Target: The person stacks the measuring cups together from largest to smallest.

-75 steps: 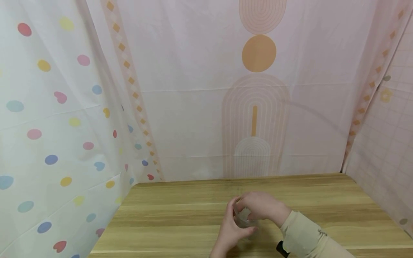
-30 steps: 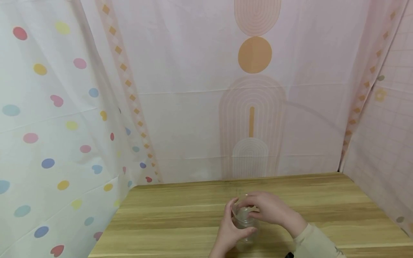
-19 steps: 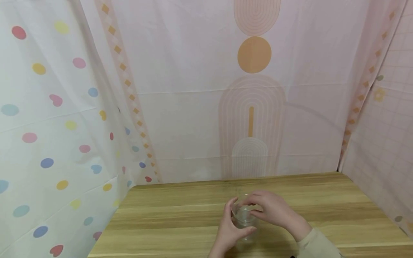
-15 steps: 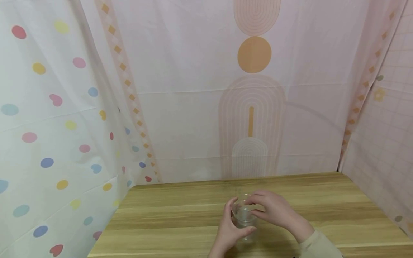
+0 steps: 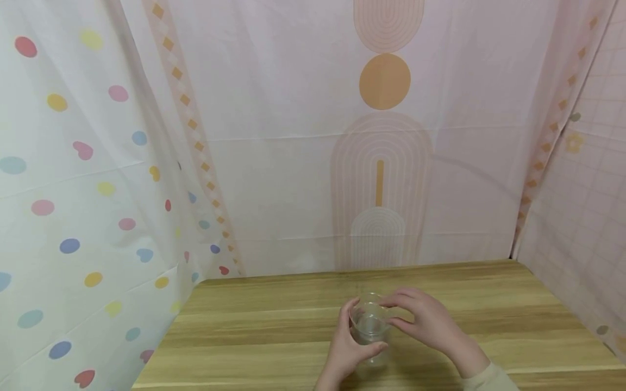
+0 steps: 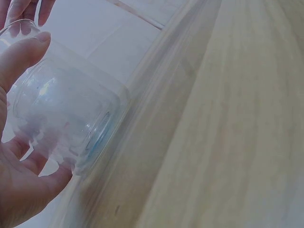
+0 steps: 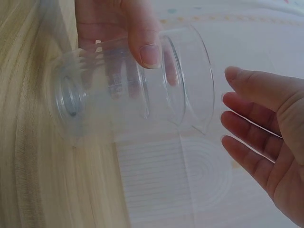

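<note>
My left hand [image 5: 346, 348] wraps round a clear, see-through cup [image 5: 370, 336], thumb on the near side and fingers behind. In the left wrist view the cup [image 6: 71, 109] has its base right at the table top. Several ring-like edges show through its wall in the right wrist view, like clear cups [image 7: 109, 95] nested together. To the right of the rim is my right hand [image 5: 430, 323], thumb and fingers parted and slightly bent. In the right wrist view, a gap lies between the rim and the right hand's fingertips [image 7: 232, 73], with nothing between them.
The wood-grain table [image 5: 254, 331] spreads out around the hands. A pale curtain with an arch print [image 5: 283, 190] hangs along its back edge. A dotted curtain [image 5: 98, 228] stands on the left and a checked one [image 5: 577, 233] on the right.
My right hand has drawn back out of the cup's mouth to the right, its fingers now beside the rim. The left hand keeps its hold on the cup in the same place.
</note>
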A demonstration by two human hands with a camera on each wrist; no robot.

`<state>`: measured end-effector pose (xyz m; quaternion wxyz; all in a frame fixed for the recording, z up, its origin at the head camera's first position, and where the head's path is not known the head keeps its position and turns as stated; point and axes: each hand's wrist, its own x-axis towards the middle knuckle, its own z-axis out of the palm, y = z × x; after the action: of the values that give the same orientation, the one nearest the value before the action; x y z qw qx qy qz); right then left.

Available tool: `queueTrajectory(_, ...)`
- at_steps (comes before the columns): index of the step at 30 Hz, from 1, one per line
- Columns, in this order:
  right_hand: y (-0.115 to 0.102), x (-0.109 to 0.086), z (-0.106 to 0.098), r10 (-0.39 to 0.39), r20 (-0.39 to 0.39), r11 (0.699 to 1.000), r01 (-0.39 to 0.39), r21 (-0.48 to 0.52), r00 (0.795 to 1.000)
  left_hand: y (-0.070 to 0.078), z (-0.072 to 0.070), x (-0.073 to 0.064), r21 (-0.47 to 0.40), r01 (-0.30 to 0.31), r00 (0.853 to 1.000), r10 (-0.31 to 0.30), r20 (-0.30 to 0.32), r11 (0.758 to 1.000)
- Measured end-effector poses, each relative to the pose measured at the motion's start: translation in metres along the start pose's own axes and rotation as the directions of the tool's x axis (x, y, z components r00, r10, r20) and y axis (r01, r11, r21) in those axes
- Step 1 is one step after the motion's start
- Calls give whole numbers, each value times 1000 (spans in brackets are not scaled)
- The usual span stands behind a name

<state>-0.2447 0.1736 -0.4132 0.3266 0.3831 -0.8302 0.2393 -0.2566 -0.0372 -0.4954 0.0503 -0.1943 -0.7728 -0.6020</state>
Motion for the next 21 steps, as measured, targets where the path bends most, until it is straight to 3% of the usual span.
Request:
queueTrajectory(6, 1, -9, -3, 29, -64, 1000, -29, 0, 998, 1, 1, 0, 5, 3, 1000, -3, -4, 1000)
queueTrajectory(21, 7, -32, -2, 149, -117, 989, -148, 19, 982, 0, 2, -1, 38, -23, 1000, 23, -18, 999)
